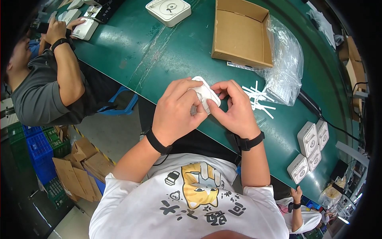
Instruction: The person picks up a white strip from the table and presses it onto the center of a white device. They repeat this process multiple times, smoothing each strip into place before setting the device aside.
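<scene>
A small white square device with rounded corners (208,92) is held tilted at the near edge of the green table. My right hand (237,111) grips its right side, thumb on the face and fingers bent behind the edge. My left hand (176,109) is closed at its left side, its fingertips on the upper edge. The left index finger and thumb curl over the face and hide part of it; whether they pinch something small I cannot make out. Just right of my right hand lies a loose pile of thin white strips (259,95).
An open cardboard box (242,34) stands at the back beside a clear plastic bag (283,73). Another white device (168,12) sits at the far side; several more (308,139) are grouped at right. A co-worker (47,79) works at left. Flattened cartons (77,175) stand on the floor.
</scene>
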Demonstrator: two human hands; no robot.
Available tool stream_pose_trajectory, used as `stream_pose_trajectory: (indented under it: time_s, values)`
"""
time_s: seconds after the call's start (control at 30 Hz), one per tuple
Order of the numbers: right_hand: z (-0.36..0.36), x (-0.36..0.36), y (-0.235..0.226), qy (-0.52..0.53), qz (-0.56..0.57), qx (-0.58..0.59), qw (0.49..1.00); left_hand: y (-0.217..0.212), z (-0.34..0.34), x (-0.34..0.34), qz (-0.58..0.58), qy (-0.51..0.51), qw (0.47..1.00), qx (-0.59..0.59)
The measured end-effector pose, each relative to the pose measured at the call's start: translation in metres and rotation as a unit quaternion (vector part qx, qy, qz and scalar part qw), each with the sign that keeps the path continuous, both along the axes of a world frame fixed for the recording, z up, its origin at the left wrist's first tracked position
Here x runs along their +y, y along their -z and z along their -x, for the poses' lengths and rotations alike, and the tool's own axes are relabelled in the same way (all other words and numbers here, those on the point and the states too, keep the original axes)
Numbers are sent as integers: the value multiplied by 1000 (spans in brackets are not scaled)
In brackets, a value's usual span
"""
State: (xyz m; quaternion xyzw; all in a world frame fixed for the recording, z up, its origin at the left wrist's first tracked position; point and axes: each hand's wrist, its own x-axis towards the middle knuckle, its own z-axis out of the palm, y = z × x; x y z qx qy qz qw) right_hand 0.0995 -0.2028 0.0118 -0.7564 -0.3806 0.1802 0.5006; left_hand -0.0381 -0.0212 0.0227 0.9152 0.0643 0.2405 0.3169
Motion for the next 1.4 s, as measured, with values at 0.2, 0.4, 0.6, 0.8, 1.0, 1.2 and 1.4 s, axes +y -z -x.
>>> stream_pose_trajectory:
  time_s: [0.2, 0.4, 0.6, 0.8, 1.0, 1.2, 1.4]
  values:
    - [1, 3, -3, 4, 4, -2, 1000, -8, -7, 35, 268, 67, 951, 140]
    - [3, -5, -1, -9, 5, -59, 998, 14, -17, 50, 257, 161, 944, 132]
    - [63, 15, -8, 12, 81, -172, 982, 50, -6, 51, 408, 171, 893, 82]
    - [80, -25, -8, 91, 34, -181, 979, 41, -2, 81, 549, 149, 817, 92]
    - [68, -135, -16, 398, 118, -236, 879, 38, -2, 62, 433, 177, 878, 101]
    - [75, -217, 12, 498, 354, -271, 743, 41, -1, 38, 167, 129, 977, 35]
    - [61, -258, 13, 552, 388, -351, 649, 21, -34, 53, 354, 81, 927, 89]
